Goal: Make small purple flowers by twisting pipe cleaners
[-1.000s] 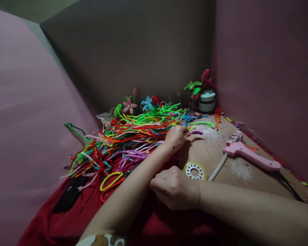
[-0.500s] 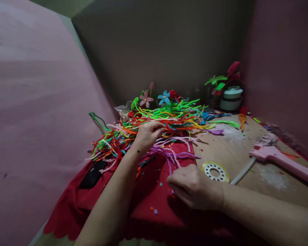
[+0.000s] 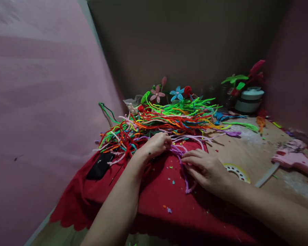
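A big heap of coloured pipe cleaners [image 3: 166, 123] lies across the back of a red cloth [image 3: 154, 201]. My left hand [image 3: 156, 145] rests at the heap's near edge with its fingers curled round some purple pipe cleaners [image 3: 181, 159]. My right hand [image 3: 207, 171] lies just right of it, fingers pinched on the same purple strands, which trail down onto the cloth.
A yellow tape roll [image 3: 237, 171] sits right behind my right hand on the wooden board [image 3: 248, 150]. A pink glue gun [image 3: 295, 159] lies at the right edge. Finished pipe-cleaner flowers [image 3: 169, 92] and a white jar [image 3: 248, 99] stand at the back. Pink walls close both sides.
The view has swung left. My left hand came back from the far side of the heap to its near edge. My right hand moved up and forward onto the purple strands.
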`<state>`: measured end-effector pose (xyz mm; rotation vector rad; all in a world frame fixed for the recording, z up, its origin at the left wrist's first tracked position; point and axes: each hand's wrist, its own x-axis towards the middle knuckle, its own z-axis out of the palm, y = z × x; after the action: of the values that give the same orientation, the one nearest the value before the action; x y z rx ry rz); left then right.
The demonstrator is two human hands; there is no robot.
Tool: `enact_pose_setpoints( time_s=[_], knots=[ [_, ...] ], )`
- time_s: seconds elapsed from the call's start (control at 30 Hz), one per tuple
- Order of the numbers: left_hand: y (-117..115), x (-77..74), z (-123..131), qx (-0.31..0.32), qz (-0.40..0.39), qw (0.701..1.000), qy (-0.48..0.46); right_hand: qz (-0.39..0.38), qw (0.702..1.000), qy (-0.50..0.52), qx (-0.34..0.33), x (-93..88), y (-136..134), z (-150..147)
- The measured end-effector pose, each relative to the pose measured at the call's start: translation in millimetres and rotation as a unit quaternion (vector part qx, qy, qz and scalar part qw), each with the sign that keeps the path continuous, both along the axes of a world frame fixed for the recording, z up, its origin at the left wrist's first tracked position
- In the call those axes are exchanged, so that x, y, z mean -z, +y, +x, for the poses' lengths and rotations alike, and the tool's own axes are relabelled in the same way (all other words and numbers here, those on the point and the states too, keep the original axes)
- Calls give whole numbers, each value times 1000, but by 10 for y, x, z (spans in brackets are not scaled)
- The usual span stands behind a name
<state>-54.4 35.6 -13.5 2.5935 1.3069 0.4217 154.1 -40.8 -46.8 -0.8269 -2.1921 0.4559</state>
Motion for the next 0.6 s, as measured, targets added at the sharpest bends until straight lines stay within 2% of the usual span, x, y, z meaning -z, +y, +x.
enact_pose_setpoints(
  time_s=[0.1, 0.2, 0.27, 0.33, 0.43, 0.5, 0.6],
  knots=[
    [-4, -26, -30, -20, 39, 997, -59, 18, 997, -79, 13, 53, 15, -20],
    [-4, -85, -65, -87, 75, 966, -232, 19, 993, -112, 12, 72, 35, -17],
    [-7, -122, -66, -128, 110, 914, -369, 22, 993, -117, 11, 76, 47, -10],
    [-23, -167, -51, -138, 145, 848, -490, 23, 993, -117, 11, 84, 54, -4],
    [-64, -259, -29, -90, 168, 760, -621, 23, 993, -112, 8, 99, 52, -1],
    [-85, -316, -31, -51, 129, 713, -688, 26, 994, -103, 7, 99, 43, 3],
    [-96, -350, -35, -17, -3, 665, -747, 51, 996, -66, 16, 49, 23, 16]
  ],
)
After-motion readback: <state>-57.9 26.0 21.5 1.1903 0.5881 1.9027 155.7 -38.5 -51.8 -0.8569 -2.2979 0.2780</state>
